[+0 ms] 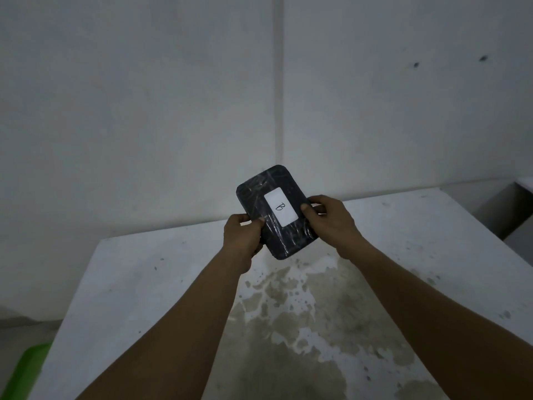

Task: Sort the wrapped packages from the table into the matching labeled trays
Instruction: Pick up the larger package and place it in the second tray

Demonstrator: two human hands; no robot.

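Observation:
A dark, film-wrapped package (291, 238) is held up above the white table (144, 284), tilted so its face points at me. A white label on it reads "B". My left hand (242, 238) grips its lower left edge, thumb on the front. My right hand (331, 220) grips the right edge, thumb beside the label. Both hands are shut on the package. A green tray (27, 368) shows only as a corner at the bottom left, below the table's left edge; no label on it is visible.
The table top carries a large brownish stain (302, 327) in its middle and near part. A plain grey wall stands right behind the table. A grey box-like unit (510, 209) sits beyond the table's far right corner.

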